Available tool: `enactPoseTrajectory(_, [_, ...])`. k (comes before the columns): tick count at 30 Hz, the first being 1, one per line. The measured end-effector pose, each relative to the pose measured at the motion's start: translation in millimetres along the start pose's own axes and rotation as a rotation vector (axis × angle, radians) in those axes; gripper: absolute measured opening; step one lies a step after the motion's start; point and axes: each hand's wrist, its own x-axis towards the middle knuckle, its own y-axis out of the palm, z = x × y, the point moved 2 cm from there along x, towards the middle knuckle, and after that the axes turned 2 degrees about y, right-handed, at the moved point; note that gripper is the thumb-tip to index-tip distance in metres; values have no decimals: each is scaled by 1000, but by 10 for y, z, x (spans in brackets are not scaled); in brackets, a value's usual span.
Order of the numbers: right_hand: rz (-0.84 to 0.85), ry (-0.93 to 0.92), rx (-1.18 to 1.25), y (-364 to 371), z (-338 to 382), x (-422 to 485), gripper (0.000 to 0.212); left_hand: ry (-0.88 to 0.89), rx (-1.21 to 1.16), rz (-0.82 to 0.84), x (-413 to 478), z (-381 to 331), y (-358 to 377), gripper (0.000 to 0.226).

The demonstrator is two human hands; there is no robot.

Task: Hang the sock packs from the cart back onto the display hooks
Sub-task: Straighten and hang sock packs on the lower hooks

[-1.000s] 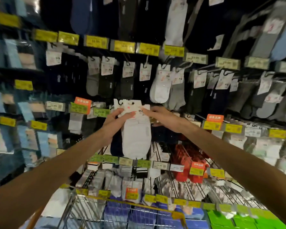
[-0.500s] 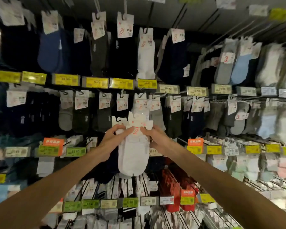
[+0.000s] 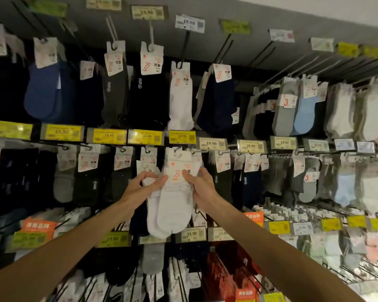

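Observation:
A white sock pack (image 3: pixel 170 205) with a white card header bearing a red logo is held up against the sock wall, in the second row from the top. My left hand (image 3: pixel 143 185) pinches the left edge of the header and my right hand (image 3: pixel 200 186) grips its right edge. The top of the header sits at a display hook (image 3: pixel 179 150) just under a yellow price tag (image 3: pixel 182 136). Whether the header is on the hook cannot be told. The cart is out of view.
Rows of hanging sock packs fill the wall: black and grey packs (image 3: pixel 90 179) to the left, dark ones (image 3: pixel 249 177) to the right, another white pack (image 3: pixel 180 99) in the row above. Bare hook rods (image 3: pixel 264 53) stick out at the upper right. Red packs (image 3: pixel 225 277) hang below.
Both hands have lifted the white pack up the wall, from the lower rows to the second row's hook. My view tilted upward, and the cart dropped out of sight.

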Motion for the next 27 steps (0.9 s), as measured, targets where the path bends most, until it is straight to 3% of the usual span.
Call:
enactPoseTrajectory(7, [53, -128, 27, -23, 139, 310, 39, 44, 43, 41, 179, -148, 21, 46])
enactPoseTrajectory(14, [-33, -238, -1, 30, 104, 455, 40, -2, 39, 29, 261, -75, 18, 45])
enactPoseTrajectory(21, [-82, -223, -12, 54, 97, 637, 39, 26, 41, 37, 408, -67, 37, 31])
enactPoseTrajectory(27, [-98, -207, -56, 77, 33, 816, 40, 14, 35, 9, 498, 58, -27, 32])
